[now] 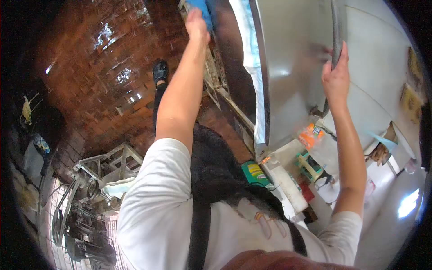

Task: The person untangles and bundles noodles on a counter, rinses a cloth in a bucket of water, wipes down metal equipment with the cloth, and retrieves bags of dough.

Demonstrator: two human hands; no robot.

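Observation:
At the upper middle, my left hand (pixel 197 28) is closed against something blue (pixel 202 10), perhaps a cloth. The view's top edge cuts it off, so its kind is unclear. My right hand (pixel 337 74) is wrapped round a long grey bar handle (pixel 337 27). That handle runs along a smooth grey metal panel (pixel 288 63), whose surface reflects the hand. Between the two hands, a white and light-blue strip (pixel 255 85) follows the panel's dark edge.
Reddish-brown tiles cover the wet floor (pixel 99 58); my shoe (pixel 160 71) stands there. A metal-framed machine (pixel 90 189) is at the lower left. A green-and-yellow package (pixel 257 174), an orange packet (pixel 310 136) and a white ledge (pixel 283 184) are at the right.

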